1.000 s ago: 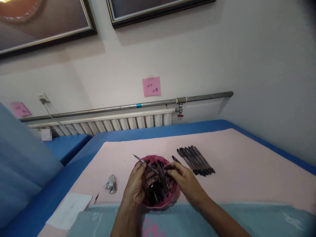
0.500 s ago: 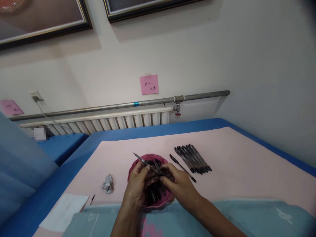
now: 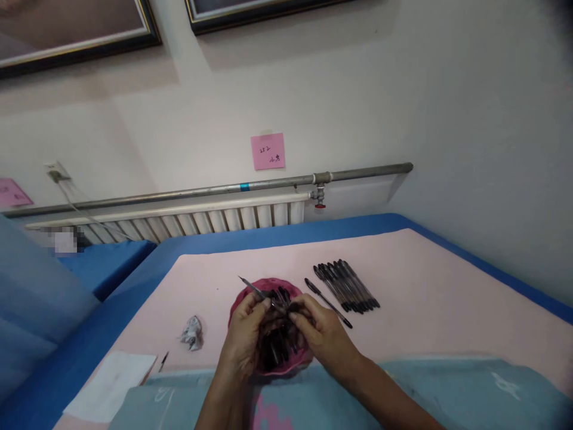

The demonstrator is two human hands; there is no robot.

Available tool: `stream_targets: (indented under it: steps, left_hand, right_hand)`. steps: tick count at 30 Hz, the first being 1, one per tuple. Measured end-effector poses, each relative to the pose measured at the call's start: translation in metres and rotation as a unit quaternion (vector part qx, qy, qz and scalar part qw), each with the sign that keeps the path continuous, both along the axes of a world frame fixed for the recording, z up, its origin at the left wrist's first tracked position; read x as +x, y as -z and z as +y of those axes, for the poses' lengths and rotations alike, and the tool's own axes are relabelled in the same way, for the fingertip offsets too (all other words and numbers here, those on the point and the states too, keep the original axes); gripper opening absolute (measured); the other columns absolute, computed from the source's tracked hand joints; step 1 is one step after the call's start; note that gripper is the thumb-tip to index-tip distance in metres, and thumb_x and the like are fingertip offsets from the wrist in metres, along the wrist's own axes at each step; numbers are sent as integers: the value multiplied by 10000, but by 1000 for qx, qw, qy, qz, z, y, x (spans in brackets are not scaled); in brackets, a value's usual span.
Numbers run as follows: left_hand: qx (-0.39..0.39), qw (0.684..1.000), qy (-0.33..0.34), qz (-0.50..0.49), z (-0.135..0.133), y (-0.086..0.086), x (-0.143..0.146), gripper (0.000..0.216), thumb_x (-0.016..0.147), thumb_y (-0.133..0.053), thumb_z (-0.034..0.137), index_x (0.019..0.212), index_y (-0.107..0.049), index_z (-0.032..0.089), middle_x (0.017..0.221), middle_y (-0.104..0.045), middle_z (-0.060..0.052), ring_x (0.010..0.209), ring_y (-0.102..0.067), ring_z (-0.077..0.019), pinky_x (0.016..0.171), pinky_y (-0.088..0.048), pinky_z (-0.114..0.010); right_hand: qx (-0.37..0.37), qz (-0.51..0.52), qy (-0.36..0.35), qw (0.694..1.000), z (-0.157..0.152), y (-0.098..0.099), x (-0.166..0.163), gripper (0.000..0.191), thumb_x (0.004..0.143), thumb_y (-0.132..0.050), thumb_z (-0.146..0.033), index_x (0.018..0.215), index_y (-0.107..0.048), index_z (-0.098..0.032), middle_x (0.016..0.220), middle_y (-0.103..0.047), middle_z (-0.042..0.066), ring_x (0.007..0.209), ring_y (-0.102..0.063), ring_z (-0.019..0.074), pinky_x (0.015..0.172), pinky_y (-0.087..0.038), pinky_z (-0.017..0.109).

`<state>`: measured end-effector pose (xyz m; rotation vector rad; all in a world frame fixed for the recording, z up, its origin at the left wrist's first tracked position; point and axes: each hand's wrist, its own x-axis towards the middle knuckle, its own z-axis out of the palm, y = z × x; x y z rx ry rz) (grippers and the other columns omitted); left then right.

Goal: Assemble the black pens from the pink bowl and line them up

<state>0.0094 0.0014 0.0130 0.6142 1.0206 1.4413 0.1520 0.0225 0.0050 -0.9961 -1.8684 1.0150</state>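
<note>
A slim clear pen [image 3: 254, 288] with its bare dark tip pointing up and left is held over a pink scalloped basket [image 3: 233, 310]. My left hand [image 3: 245, 334] is closed, thumb and fingers pinching the pen's barrel. At its other, dark end the fingers of my right hand [image 3: 324, 328] are closed; what exactly they grip there is partly hidden. Beneath both hands, several black pen parts [image 3: 276, 347] lie in the basket. Just right of the basket a capped pen [image 3: 329, 303] rests alone, beside a row of several capped pens [image 3: 347, 286].
A crumpled wad [image 3: 192, 333] lies left of the basket on the pink cover [image 3: 430, 298]. Nearer me are a white sheet [image 3: 110, 385] and a small dark-tipped stick [image 3: 163, 361]. Teal cloth [image 3: 439, 394] covers the near edge. Behind stands a radiator [image 3: 233, 218].
The whole view has shifted slightly. Both hands stay over the basket with the pen at nearly the same angle; my right fingers have moved only a little.
</note>
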Motion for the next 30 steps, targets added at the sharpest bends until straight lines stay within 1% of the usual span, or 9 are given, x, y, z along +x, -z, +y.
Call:
stream_targets:
  steps: [2,5,9,13,15,18,22,26,30]
  left_hand:
    - [-1,1000,-7,-6,0,-2,0,267,625,-681,256,836,-568,136,762,-678,-55,672,-641,-157,611,-490,-248]
    - [-3,1000,-15,-3,0,-3,0,275,616,-689,256,832,-569,133,757,-677,-54,660,-638,-154,590,-488,-241]
    - [-6,1000,-15,-3,0,-2,0,249,622,-684,247,809,-563,137,742,-676,-46,660,-638,-148,613,-492,-247]
    - [-9,1000,-13,6,1,1,0,238,633,-673,252,815,-563,145,740,-679,-41,655,-638,-144,604,-484,-237]
    - [-8,1000,-11,14,1,1,0,243,634,-670,263,821,-569,144,764,-681,-46,665,-638,-144,609,-482,-237]
    - [-7,1000,-13,19,0,1,0,255,624,-677,274,818,-580,142,771,-681,-48,674,-634,-142,614,-478,-234]
    - [-7,1000,-18,17,-1,-2,1,247,613,-682,268,798,-581,138,719,-675,-37,623,-624,-136,570,-466,-225]
    - [-6,1000,-12,22,-1,-2,1,230,628,-670,265,797,-575,141,700,-670,-25,579,-605,-117,552,-452,-217]
    - [-1,999,-19,33,0,2,0,220,641,-659,262,800,-568,141,697,-663,-18,603,-606,-120,592,-457,-232]
  right_hand:
    - [5,-8,0,1000,0,-1,-1,116,767,-490,-198,880,-513,-207,738,-575,-18,673,-544,133,623,-423,254]
    - [58,-48,-3,997,-1,-4,1,197,712,-529,-134,895,-532,-206,823,-589,-1,764,-550,149,682,-417,267]
    - [75,-56,-25,995,0,-5,3,186,788,-425,-124,918,-526,-210,828,-603,4,765,-556,141,685,-420,268]
    - [109,-71,-16,991,0,-3,1,195,762,-473,-129,935,-525,-204,893,-599,23,830,-547,160,716,-416,282]
    - [103,-73,-13,992,0,-2,1,200,759,-469,-122,934,-521,-205,891,-600,22,826,-551,160,712,-417,282]
    - [76,-73,-22,994,0,-2,1,190,805,-415,-148,958,-508,-211,825,-604,8,758,-559,148,676,-421,277]
    - [100,-89,-17,991,0,-1,1,219,756,-481,-143,961,-516,-211,890,-599,24,833,-550,172,722,-417,298]
    - [85,-86,-38,992,0,1,1,226,793,-410,-122,977,-497,-219,859,-606,13,790,-559,157,703,-420,291]
    - [130,-100,-29,986,-1,2,1,229,775,-442,-123,978,-511,-206,911,-592,39,859,-539,178,745,-410,308]
